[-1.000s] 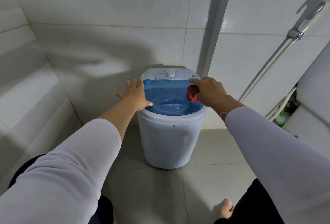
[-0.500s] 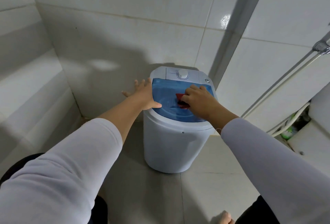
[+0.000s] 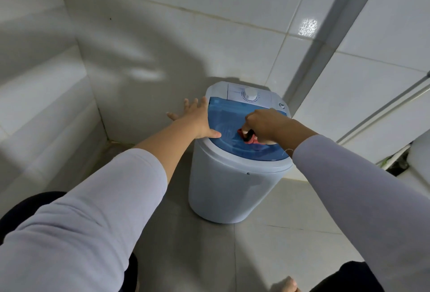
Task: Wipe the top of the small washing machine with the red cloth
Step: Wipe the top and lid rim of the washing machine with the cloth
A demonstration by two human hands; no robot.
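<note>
1. On top of the small white round washing machine (image 3: pixel 229 189), a crumpled red cloth (image 3: pixel 250 138) lies pressed against the translucent blue lid (image 3: pixel 229 114), near its front right part.
2. Most of the cloth is hidden under the right hand (image 3: pixel 267 125); only a red fold and a dark edge show.
3. Through the lid the tub is faintly visible; whether anything is inside cannot be told.
4. Behind the lid sits a white control dial (image 3: pixel 250 94).
5. Right hand: fingers curled down, clutching the cloth.
6. Left hand (image 3: pixel 197 118): fingers spread, palm flat on the machine's left rim, thumb on the lid.
7. Both forearms wear pale lilac sleeves (image 3: pixel 93 210); a bare foot (image 3: pixel 287 285) is cut off at the bottom edge.
</note>
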